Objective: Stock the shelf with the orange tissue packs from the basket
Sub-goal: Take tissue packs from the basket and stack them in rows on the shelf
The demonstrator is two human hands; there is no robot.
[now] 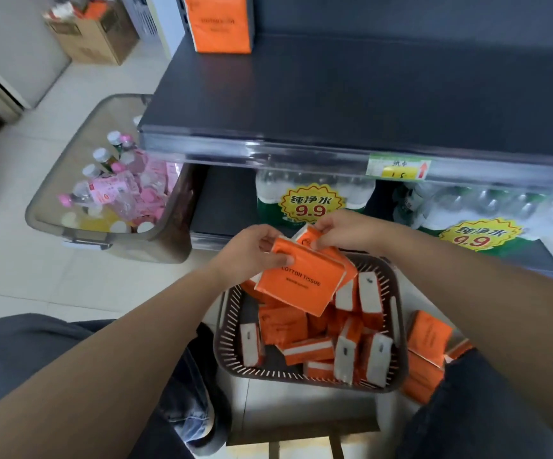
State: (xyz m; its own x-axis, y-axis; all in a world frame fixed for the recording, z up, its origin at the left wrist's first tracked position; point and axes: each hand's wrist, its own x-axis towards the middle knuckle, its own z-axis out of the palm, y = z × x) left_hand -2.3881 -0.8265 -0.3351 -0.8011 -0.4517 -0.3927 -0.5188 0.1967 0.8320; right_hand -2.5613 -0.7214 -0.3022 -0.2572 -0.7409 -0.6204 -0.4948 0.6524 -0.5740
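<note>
Left hand [252, 250]: fingers [280, 260] pinched on top edge of orange tissue pack [301, 283], held above basket [397, 326].
Right hand [344, 228]: fingers [326, 240] gripping second pack [308, 238] just behind first.
Packs likely light, soft, squashy; glossy film probably slippery, so grip across narrow ends.
Below fingers: slotted brown plastic basket, many packs left.
Beyond fingers: dark smooth shelf [334, 94], one pack standing [220, 23].

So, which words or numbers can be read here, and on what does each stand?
"COTTON TISSUE": orange tissue pack held by both hands; the smaller line below is unreadable.
"纯净水 9.9": yellow starburst sticker on the bottled water; a second sticker reads the same.
Shelf-edge price tag: blurred.
Shelved orange pack: blurred.
</note>
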